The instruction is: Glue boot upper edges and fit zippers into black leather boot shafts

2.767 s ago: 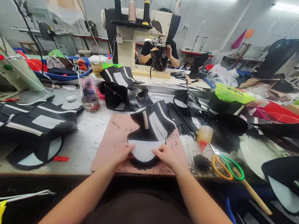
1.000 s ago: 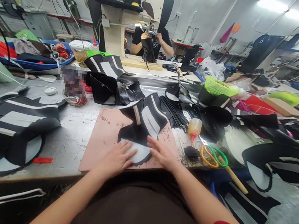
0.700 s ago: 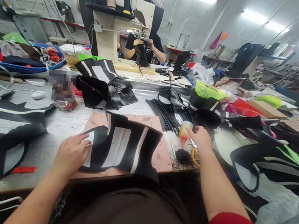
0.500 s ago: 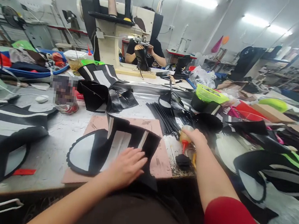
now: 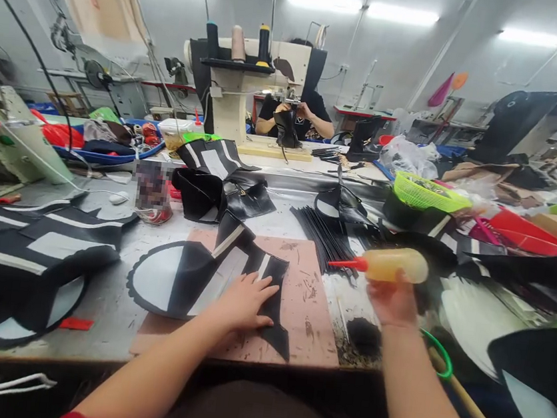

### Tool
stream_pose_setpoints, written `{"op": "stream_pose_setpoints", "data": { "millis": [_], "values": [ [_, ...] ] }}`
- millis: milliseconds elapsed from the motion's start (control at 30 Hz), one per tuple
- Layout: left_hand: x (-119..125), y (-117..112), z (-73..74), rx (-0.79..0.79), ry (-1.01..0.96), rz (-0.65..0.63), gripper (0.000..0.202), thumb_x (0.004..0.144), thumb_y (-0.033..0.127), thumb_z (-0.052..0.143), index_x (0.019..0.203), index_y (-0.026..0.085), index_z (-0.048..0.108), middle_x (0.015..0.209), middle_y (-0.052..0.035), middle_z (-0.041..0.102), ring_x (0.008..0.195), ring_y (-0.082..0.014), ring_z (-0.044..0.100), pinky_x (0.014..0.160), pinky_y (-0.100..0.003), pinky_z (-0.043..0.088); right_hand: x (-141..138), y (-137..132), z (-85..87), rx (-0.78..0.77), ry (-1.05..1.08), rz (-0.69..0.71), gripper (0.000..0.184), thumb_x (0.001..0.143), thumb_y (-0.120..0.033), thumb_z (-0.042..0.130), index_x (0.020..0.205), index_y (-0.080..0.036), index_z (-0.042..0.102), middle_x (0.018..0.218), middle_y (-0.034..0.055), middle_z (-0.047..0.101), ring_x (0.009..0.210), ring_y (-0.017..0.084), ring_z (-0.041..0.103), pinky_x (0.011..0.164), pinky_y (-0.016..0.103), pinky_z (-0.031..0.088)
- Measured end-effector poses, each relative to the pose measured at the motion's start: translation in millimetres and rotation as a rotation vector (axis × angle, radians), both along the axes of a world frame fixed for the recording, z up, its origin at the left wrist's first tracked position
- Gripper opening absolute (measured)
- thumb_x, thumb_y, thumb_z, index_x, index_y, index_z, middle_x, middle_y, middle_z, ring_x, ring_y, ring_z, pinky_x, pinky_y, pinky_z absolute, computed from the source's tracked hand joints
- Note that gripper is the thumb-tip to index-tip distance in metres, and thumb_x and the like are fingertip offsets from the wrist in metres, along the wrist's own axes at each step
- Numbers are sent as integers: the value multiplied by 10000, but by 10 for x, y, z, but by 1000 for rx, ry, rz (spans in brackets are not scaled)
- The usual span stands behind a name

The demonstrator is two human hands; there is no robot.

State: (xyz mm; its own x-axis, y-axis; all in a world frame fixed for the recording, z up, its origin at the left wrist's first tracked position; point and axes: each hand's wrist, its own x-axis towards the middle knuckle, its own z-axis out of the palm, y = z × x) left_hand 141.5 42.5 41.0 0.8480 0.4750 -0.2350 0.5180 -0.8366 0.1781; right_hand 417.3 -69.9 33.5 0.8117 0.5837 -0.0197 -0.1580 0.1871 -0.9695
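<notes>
My left hand (image 5: pixel 245 301) lies flat, fingers spread, on a black fabric piece with white panels (image 5: pixel 200 279) that rests across a pink cutting mat (image 5: pixel 307 306). My right hand (image 5: pixel 391 301) grips a small yellowish glue bottle (image 5: pixel 393 265) with a red nozzle, held sideways above the bench, nozzle pointing left toward the mat. A black sponge-like pad (image 5: pixel 363 333) sits just below that hand at the bench edge.
A stack of black-and-white pieces (image 5: pixel 27 247) lies at left, black strips (image 5: pixel 326 234) behind the mat, green-handled scissors (image 5: pixel 439 361) and more black pieces at right. A green basket (image 5: pixel 426 191) stands farther back. A person works at a sewing machine (image 5: pixel 252 85) across the bench.
The fabric piece was turned and shifted left on the mat, and my left hand now presses it flat. My right hand reached right, picked up the glue bottle and lifted it sideways.
</notes>
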Motion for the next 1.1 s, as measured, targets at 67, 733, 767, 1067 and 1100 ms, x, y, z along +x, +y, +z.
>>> {"op": "stream_pose_setpoints", "data": {
  "millis": [67,733,767,1067,1100],
  "values": [
    [33,13,6,-5,29,-33,703,676,521,592,1297,257,393,1417,-40,303,1249,-373,280,982,-489,282,-211,36,-39,19,50,12,552,516,-566,636,935,-222,534,781,20,606,563,132,556,389,208,413],
    [151,267,85,-20,100,-180,857,479,538,704,1253,293,430,1413,-38,316,1085,-369,365,813,-482,371,-631,465,-256,-263,-459,-47,605,500,-524,676,937,-148,493,964,134,612,878,243,597,805,401,487],
    [148,267,84,-20,98,-179,854,479,536,705,1251,292,433,1411,-40,319,1088,-370,363,814,-483,369,-632,466,-259,-258,-454,-56,611,499,-524,677,941,-148,489,957,132,614,869,242,600,800,404,489],
    [145,279,80,-21,93,-190,841,494,547,690,1250,280,435,1414,-28,313,1075,-367,360,799,-507,371,-621,476,-275,-192,-418,-86,586,472,-479,718,914,-151,518,913,116,646,858,252,611,780,410,498],
    [144,282,83,-24,94,-195,843,495,557,686,1249,278,434,1415,-27,313,1069,-362,365,796,-505,374,-621,474,-284,-192,-416,-88,590,462,-477,728,909,-147,528,913,118,647,857,257,611,778,416,498]
  ]
}}
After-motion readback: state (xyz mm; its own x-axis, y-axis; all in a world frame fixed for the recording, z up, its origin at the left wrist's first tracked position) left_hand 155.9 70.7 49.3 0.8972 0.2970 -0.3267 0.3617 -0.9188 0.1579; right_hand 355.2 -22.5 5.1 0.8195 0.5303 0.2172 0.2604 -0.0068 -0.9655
